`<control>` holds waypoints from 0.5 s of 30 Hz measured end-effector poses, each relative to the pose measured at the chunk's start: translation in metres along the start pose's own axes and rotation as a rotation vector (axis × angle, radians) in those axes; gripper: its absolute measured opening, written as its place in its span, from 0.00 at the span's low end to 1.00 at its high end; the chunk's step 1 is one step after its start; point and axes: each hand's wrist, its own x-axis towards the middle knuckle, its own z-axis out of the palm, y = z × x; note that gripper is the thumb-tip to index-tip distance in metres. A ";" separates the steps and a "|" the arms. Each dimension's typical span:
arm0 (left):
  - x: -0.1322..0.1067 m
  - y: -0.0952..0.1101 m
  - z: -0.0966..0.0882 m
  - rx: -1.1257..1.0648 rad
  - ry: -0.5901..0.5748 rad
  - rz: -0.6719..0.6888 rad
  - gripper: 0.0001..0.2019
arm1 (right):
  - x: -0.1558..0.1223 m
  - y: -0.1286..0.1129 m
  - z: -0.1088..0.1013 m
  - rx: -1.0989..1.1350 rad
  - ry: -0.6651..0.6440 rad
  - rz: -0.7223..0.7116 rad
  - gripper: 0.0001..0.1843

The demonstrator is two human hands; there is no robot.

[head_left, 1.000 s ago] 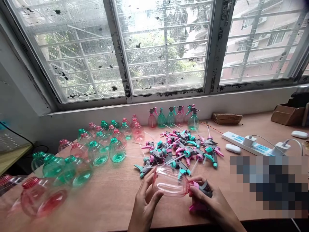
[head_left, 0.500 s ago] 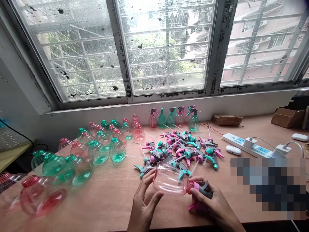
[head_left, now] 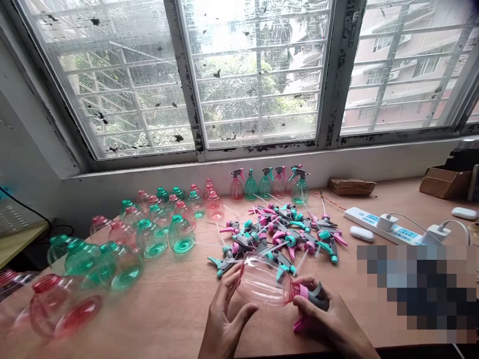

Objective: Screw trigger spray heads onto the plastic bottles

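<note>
A clear pink spray bottle (head_left: 262,281) lies on its side in my hands just above the wooden table (head_left: 175,304). My left hand (head_left: 226,319) cups its body, fingers curled round the base end. My right hand (head_left: 329,319) grips the grey and pink trigger spray head (head_left: 312,296) at the bottle's neck. Just beyond lies a heap of loose pink and teal trigger heads (head_left: 280,234) with thin dip tubes.
Several capless pink and green bottles (head_left: 149,229) lie at the left. Several finished spray bottles (head_left: 269,184) stand by the wall under the window. A white power strip (head_left: 389,227), a white case (head_left: 361,233) and cardboard boxes (head_left: 445,182) are at the right.
The bottle has turned slightly in my hands and my left fingers have shifted along its body. My right hand stays on the trigger head.
</note>
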 end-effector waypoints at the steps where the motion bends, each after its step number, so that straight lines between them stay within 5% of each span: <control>1: 0.000 0.002 0.001 -0.026 0.009 -0.019 0.22 | 0.000 0.000 0.001 -0.008 -0.008 0.004 0.26; 9: 0.000 0.007 0.000 0.144 0.019 0.013 0.18 | -0.003 -0.006 0.000 0.050 0.107 -0.057 0.24; 15: 0.000 0.001 0.000 0.099 -0.016 -0.008 0.22 | -0.002 -0.003 0.000 -0.022 0.067 -0.042 0.25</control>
